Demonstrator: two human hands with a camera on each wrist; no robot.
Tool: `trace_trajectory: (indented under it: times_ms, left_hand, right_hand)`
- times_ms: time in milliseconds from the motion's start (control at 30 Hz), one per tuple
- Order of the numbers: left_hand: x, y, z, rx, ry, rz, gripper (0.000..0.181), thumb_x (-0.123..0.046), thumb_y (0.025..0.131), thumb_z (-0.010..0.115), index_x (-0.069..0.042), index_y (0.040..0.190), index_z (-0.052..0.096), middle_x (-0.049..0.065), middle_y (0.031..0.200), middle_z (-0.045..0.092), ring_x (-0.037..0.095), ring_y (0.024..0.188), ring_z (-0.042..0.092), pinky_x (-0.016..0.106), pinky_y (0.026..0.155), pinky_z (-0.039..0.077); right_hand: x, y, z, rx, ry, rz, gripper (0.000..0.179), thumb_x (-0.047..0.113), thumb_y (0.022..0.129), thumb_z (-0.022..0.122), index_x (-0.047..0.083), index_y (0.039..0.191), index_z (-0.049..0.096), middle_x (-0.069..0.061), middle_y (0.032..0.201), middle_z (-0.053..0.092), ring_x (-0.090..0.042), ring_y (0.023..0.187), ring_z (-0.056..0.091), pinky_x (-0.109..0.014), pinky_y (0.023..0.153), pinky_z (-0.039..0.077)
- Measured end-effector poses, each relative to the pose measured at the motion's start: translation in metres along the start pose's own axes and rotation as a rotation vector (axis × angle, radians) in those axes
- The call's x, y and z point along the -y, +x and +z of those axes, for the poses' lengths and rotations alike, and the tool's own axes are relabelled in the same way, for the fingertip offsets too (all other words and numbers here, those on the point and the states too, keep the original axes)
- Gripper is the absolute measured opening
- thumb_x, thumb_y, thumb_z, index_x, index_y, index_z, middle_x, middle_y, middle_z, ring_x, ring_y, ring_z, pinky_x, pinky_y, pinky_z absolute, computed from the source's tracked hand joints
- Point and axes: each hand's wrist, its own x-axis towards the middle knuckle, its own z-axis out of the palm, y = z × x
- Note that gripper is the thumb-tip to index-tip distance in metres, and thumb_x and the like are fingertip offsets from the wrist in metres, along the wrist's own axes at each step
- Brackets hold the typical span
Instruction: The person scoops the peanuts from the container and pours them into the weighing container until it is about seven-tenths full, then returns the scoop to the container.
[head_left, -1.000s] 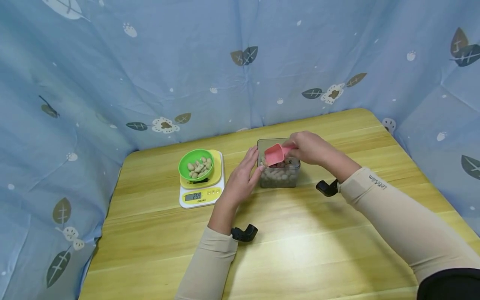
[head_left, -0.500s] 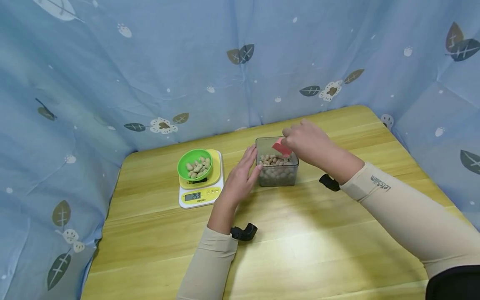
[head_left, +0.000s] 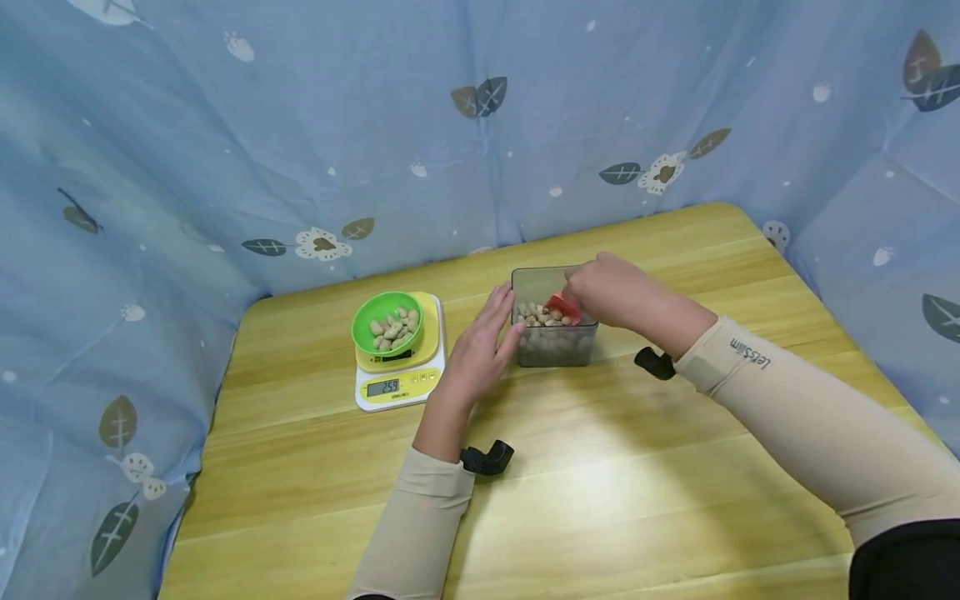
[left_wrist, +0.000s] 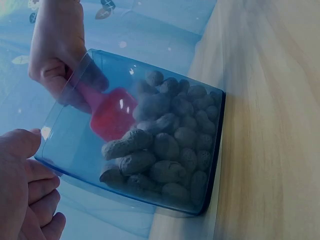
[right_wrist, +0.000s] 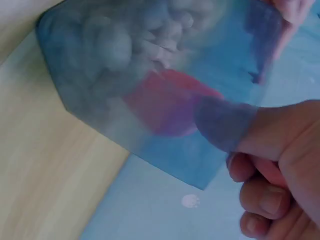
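A clear grey plastic box (head_left: 555,346) stands on the table, partly filled with unshelled peanuts (left_wrist: 167,145). My right hand (head_left: 611,292) grips the handle of a pink scoop (left_wrist: 114,114), thumb inside the box. The scoop's head is down in the box, against the peanuts. Fingers of my left hand (head_left: 480,346) are straight and lie along the box's left side, thumb near its front rim. To the left, a green bowl (head_left: 362,327) with several peanuts sits on a yellow and white kitchen scale (head_left: 401,387), whose display seems to read 259.
The wooden table (head_left: 315,483) ends at the back and sides against a blue leaf-patterned curtain (head_left: 375,125). Each wrist carries a black camera mount, such as the left mount (head_left: 487,458). The scale stands close to my left forearm.
My right hand has turned the scoop from face-up over the box to tipped down, then lowered it into the peanuts. The left hand stays at the box; the scale reading looks the same.
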Motion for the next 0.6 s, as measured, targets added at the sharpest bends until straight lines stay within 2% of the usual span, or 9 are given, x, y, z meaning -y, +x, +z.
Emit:
trace_trajectory:
  times_ms: [67, 167, 333, 467, 600]
  left_hand:
    - [0.000, 0.001, 0.000, -0.001, -0.001, -0.002, 0.059, -0.043, 0.106, 0.036, -0.016, 0.157, 0.025, -0.014, 0.164, 0.009, 0.011, 0.152, 0.011, 0.042, 0.121, 0.023]
    - [0.001, 0.002, 0.000, -0.005, 0.000, -0.003, 0.060, -0.044, 0.106, 0.035, -0.015, 0.157, 0.026, -0.014, 0.164, 0.010, 0.012, 0.152, 0.012, 0.041, 0.121, 0.023]
    - [0.001, 0.001, 0.000, 0.006, -0.006, -0.005, 0.062, -0.049, 0.105, 0.033, -0.015, 0.157, 0.026, -0.014, 0.164, 0.009, 0.010, 0.152, 0.010, 0.040, 0.122, 0.023]
    - [0.001, 0.000, 0.000, 0.004, -0.009, -0.009, 0.063, -0.050, 0.105, 0.032, -0.015, 0.157, 0.026, -0.014, 0.164, 0.008, 0.009, 0.152, 0.010, 0.040, 0.121, 0.023]
    - [0.001, 0.000, 0.000, -0.005, -0.007, -0.004, 0.063, -0.050, 0.105, 0.031, -0.015, 0.157, 0.025, -0.014, 0.164, 0.008, 0.012, 0.152, 0.012, 0.040, 0.122, 0.023]
  right_hand:
    - [-0.004, 0.000, -0.002, 0.018, 0.114, 0.010, 0.028, -0.006, 0.084, 0.065, 0.016, 0.068, 0.070, 0.001, 0.078, 0.066, -0.015, 0.066, 0.057, -0.036, 0.067, 0.047]
    - [-0.009, 0.002, -0.004, 0.059, 0.247, 0.035, 0.024, 0.001, 0.088, 0.067, 0.017, 0.070, 0.072, 0.000, 0.079, 0.068, -0.017, 0.070, 0.060, -0.036, 0.070, 0.052]
    - [-0.015, 0.002, 0.000, 0.097, 0.389, 0.117, 0.013, 0.009, 0.092, 0.069, 0.013, 0.082, 0.077, -0.001, 0.081, 0.071, -0.016, 0.071, 0.059, -0.034, 0.067, 0.051]
    - [-0.015, 0.002, 0.006, 0.060, 0.451, 0.141, 0.010, 0.012, 0.093, 0.068, 0.012, 0.088, 0.076, -0.002, 0.082, 0.071, -0.016, 0.072, 0.058, -0.035, 0.066, 0.049]
    - [-0.013, 0.004, 0.011, 0.008, 0.459, 0.147, 0.010, 0.010, 0.093, 0.067, 0.012, 0.087, 0.075, -0.003, 0.082, 0.070, -0.017, 0.068, 0.054, -0.034, 0.065, 0.044]
